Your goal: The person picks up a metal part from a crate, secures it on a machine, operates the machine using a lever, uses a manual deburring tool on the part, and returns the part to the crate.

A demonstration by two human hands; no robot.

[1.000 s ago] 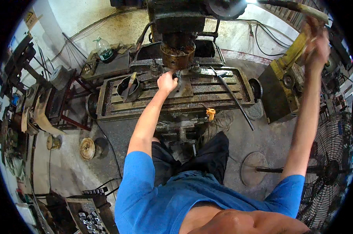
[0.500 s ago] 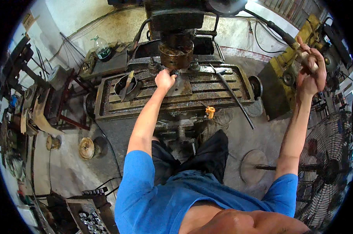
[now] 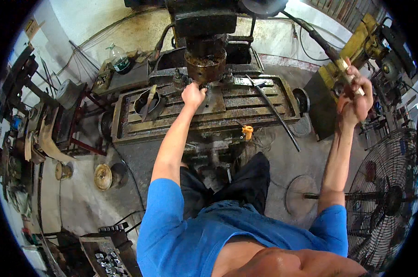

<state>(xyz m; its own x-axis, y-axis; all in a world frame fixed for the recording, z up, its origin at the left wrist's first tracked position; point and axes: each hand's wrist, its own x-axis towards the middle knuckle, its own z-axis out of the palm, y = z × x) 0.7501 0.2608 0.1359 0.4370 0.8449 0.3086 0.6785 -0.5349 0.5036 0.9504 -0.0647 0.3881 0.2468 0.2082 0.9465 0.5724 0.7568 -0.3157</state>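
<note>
My left hand (image 3: 194,96) is closed in a fist just below the round, rusty-brown cutter head (image 3: 205,64) of a milling machine. A small dark part shows at its thumb side; what the fingers hold is hidden. Under the hand lies the slotted machine table (image 3: 246,104), strewn with metal chips. Raised at the right, my right hand (image 3: 358,99) wraps its fingers around the pale handle (image 3: 349,76) of a long dark lever (image 3: 317,39) that slopes down from the machine's top.
A cut-open container (image 3: 142,105) with a brush stands on the table's left. A long bar (image 3: 273,111) juts over its front edge near a yellow-orange tool (image 3: 247,131). A large fan (image 3: 391,198) stands beside my right arm, and a plastic bottle (image 3: 120,60) at back left.
My right hand has moved left and slightly down with the lever handle, its fingers closing further around it. The left hand stays by the cutter head.
</note>
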